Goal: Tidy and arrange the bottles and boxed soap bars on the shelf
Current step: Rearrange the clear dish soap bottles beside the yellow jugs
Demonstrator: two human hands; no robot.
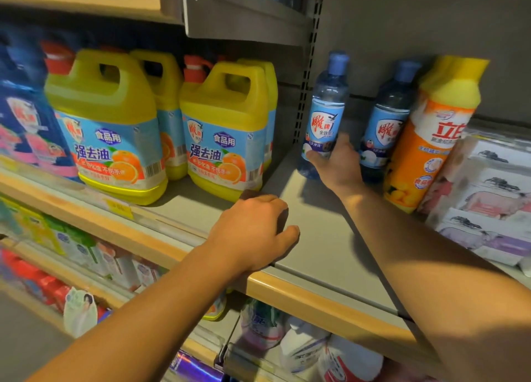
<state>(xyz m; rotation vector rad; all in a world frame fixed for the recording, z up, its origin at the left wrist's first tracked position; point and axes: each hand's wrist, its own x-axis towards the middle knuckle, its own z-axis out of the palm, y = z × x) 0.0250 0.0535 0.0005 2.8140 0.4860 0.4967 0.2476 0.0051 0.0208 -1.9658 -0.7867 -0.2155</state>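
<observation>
We see a grey shelf (321,238) with a pale wooden front edge. On its left part stand yellow jugs (106,128) with orange-fruit labels, in rows front to back, and blue packs (26,128) at the far left. Toward the back right stand two clear blue bottles (326,114) just beside each other, then an orange bottle with a yellow cap (431,140), leaning, and stacked white boxed soap bars (488,197) at the right edge.

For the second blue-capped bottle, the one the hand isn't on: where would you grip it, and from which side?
Grip the second blue-capped bottle around its straight labelled middle, coming from the front. It stands upright against the orange bottle on its right, with the right hand and the held bottle on its left, so only the front is free.
</observation>
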